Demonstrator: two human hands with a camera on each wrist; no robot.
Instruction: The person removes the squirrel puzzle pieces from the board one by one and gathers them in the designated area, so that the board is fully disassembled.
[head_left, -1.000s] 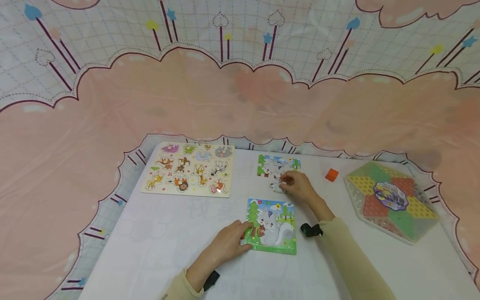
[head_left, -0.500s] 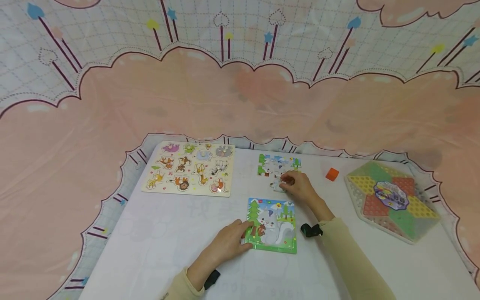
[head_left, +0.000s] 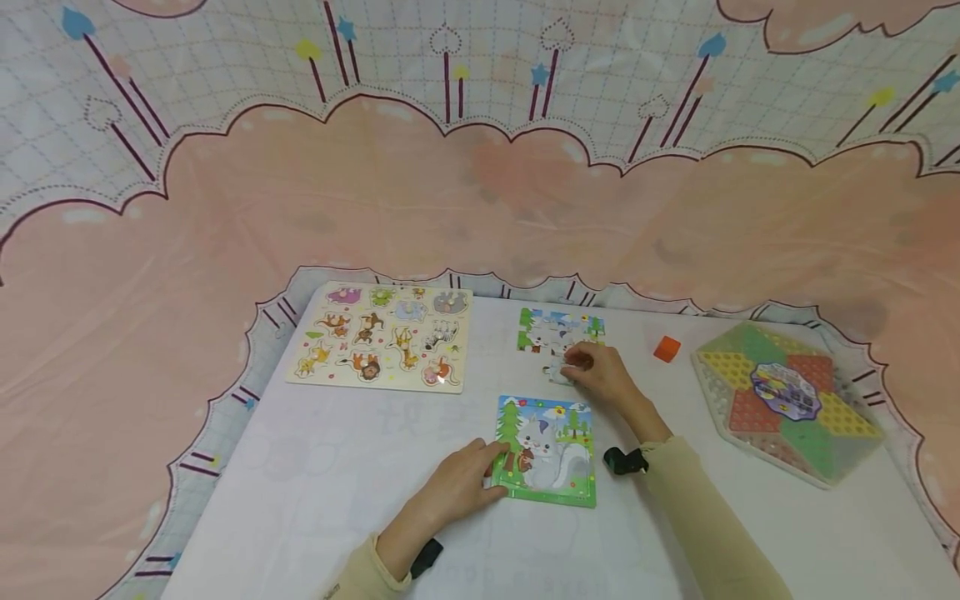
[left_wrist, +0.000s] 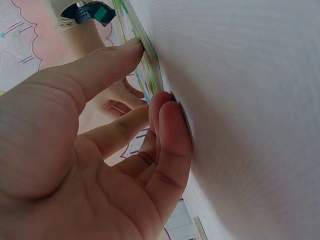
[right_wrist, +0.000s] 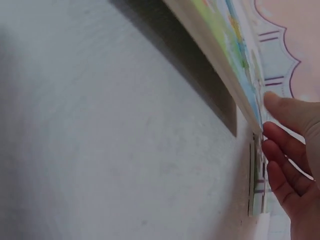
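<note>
A square squirrel puzzle (head_left: 551, 462) with a green border lies near the middle of the table. My left hand (head_left: 459, 482) grips it at its lower left corner; in the left wrist view the thumb lies on the puzzle's edge (left_wrist: 152, 67) and the fingers bend against its side. Farther back sits a second, partly assembled squirrel puzzle (head_left: 537, 327), its lower outline jagged. My right hand (head_left: 606, 375) pinches a pale puzzle piece (head_left: 554, 370) just below that group, thumb and index finger at its right side and partly covering it.
An animal peg board (head_left: 382, 337) lies at the back left. An orange block (head_left: 666, 349) sits right of the right hand, and a hexagonal clear case (head_left: 783, 400) of coloured pieces is at the far right. A patterned cloth (head_left: 480, 200) hangs behind the table.
</note>
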